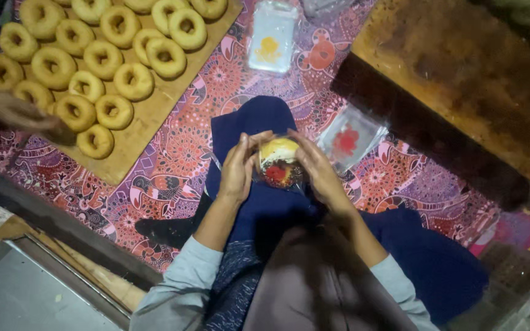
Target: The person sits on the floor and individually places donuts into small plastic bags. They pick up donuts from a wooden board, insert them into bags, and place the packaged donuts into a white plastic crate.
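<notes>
Gripping a clear plastic-wrapped round doughnut (279,163): left hand (238,167) and right hand (318,170), closed round it, over the lap.

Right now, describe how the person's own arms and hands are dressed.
Both hands are bare: the left hand and the right hand wear no gloves, and no rings or watch can be made out. Light grey-blue long sleeves are pushed up toward the elbows, leaving both forearms uncovered.
</notes>
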